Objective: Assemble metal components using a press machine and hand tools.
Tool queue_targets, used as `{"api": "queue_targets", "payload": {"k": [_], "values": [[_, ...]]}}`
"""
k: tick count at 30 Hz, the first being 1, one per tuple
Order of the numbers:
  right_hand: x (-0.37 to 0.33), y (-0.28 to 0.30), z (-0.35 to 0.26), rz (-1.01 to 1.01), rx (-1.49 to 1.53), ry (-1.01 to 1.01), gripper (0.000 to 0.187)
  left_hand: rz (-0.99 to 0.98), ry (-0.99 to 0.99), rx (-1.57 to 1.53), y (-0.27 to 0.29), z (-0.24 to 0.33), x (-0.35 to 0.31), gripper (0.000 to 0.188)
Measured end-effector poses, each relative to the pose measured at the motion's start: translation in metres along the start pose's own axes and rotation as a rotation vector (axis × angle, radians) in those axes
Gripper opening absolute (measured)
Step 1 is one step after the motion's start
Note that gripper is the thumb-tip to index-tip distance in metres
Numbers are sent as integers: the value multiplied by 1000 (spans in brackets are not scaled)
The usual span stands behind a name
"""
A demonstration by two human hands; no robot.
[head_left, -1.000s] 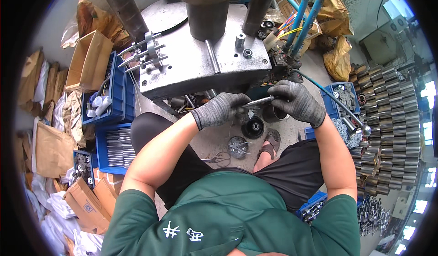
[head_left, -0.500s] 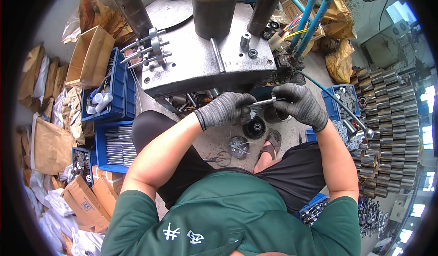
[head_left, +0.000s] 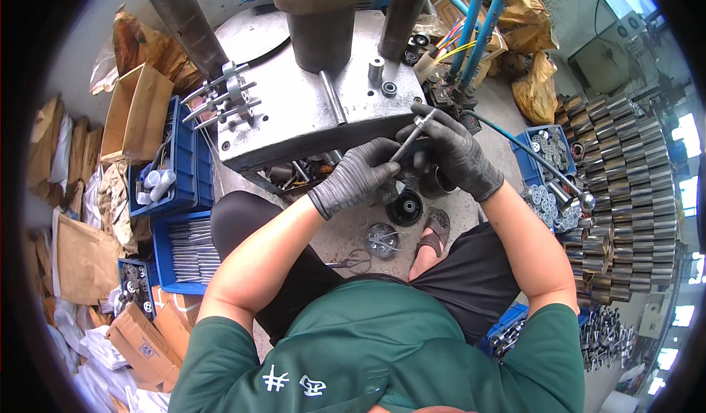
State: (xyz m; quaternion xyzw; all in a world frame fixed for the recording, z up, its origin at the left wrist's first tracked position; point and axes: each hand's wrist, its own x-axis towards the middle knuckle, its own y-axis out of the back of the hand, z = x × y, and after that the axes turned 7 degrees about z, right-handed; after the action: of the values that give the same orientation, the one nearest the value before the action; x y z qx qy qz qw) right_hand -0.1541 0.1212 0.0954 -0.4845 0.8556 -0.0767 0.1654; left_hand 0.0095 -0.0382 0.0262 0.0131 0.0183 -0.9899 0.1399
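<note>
Both hands wear grey knit gloves. Between them, in front of the press plate's near edge, a slim metal shaft [head_left: 407,145] slants up to the right, with a small collar near its upper end. Its lower end is pinched by my left hand [head_left: 357,176]. My right hand [head_left: 457,154] is closed around the upper part, fingers near the collar. On the steel plate [head_left: 294,108] lie a loose metal rod [head_left: 333,97], a short sleeve [head_left: 376,69] and a small bearing [head_left: 389,88]. Several shafts through round discs [head_left: 235,93] stand at the plate's left side.
The press ram [head_left: 316,30] stands over the plate. At left, a blue bin [head_left: 163,247] holds many shafts. On the floor are a black round housing [head_left: 404,207] and a dish of small parts [head_left: 382,241]. Stacked metal cylinders [head_left: 625,192] line the right.
The shaft has turned from nearly level to a steeper slant, its right end raised. My right hand has moved up and left. The view has shifted slightly.
</note>
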Motion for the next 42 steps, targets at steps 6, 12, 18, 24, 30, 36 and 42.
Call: {"api": "queue_targets", "payload": {"k": [6,12,18,24,30,36,42], "values": [[27,-18,-31,237,-189,418,33,133,88,-37,-2,-17,17,37],[96,4,-3,337,-708,575,26,-3,-83,602,7,-31,13,39],[111,24,6,377,-747,522,32,-239,-108,925,9,-37,7,42],[71,60,-15,113,-1099,496,34,-287,-72,1002,23,-45,-3,41],[-66,205,37,247,-1230,-40,46,-324,-60,986,24,-51,-6,43],[-279,323,201,935,-514,-451,23,-301,13,986,33,-67,-14,43],[-439,403,288,1415,-839,-517,41,-450,113,1104,23,-82,-13,43]]}}
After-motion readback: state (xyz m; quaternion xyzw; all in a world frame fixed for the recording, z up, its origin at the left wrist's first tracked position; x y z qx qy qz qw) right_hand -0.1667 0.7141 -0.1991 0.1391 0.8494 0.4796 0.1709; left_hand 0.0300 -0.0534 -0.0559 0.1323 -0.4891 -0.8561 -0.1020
